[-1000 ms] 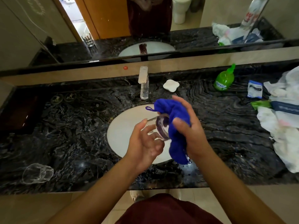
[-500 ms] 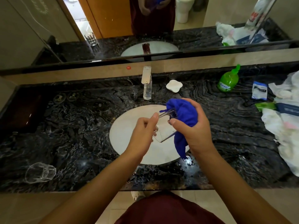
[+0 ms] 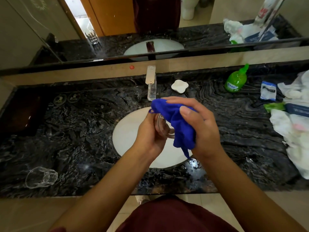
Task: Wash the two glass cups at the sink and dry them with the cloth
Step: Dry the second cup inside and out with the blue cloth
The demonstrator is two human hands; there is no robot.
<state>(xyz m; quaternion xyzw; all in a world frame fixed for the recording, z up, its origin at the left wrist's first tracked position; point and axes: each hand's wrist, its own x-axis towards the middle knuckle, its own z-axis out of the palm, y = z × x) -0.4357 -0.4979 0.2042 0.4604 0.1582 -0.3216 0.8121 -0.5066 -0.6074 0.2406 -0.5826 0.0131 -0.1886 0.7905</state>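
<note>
Over the white oval sink (image 3: 130, 136), my left hand (image 3: 150, 133) grips a clear glass cup (image 3: 164, 127) from the left, its open mouth turned toward the right. My right hand (image 3: 200, 124) holds a bright blue cloth (image 3: 178, 124) bunched against the cup's mouth; part of the cloth hangs down. The cup's far side is hidden by the cloth. A second glass cup (image 3: 41, 177) stands on the dark marble counter (image 3: 75, 131) at the front left, away from both hands.
A chrome faucet (image 3: 151, 82) stands behind the sink, a white soap dish (image 3: 179, 86) beside it. A green soap bottle (image 3: 235, 80), small packets (image 3: 267, 90) and crumpled white cloths (image 3: 297, 128) crowd the right end. A mirror (image 3: 150, 22) runs along the back wall.
The left hand has turned the cup so its mouth faces the cloth. The right hand has pushed the blue cloth onto the cup's rim.
</note>
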